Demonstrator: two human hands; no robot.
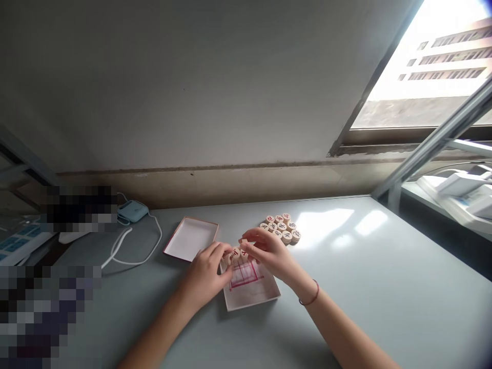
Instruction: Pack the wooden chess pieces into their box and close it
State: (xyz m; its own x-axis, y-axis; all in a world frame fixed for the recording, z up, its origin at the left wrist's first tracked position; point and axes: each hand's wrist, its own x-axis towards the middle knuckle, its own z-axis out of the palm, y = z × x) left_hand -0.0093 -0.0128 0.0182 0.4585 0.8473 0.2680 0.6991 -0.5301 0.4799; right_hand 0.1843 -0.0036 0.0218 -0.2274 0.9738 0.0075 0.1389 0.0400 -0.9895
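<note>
Head camera, looking down on the table: my right hand pinches a small wooden disc between thumb and fingertips, the gap no wider than the disc itself, near the far wall of the shallow box. My left hand is half curled, thumb and fingers about the left end of the row of discs inside that box; whether it truly grips one I cannot tell. What counts most is how that row lies: its long axis runs roughly nine to three o'clock along the far wall, at two o'clock from my left palm and nine o'clock from my right. The pinched disc sits at about one o'clock from the row's middle, close to it. Toward six o'clock from the row lies a red-lined sheet (clear plastic, by the look of it, though I'm unsure). At one o'clock from my right hand, much the nearer of the two, stand the stacked discs. The lid rests inside-up at eleven o'clock from my left hand, with a blue device well apart at ten.
</note>
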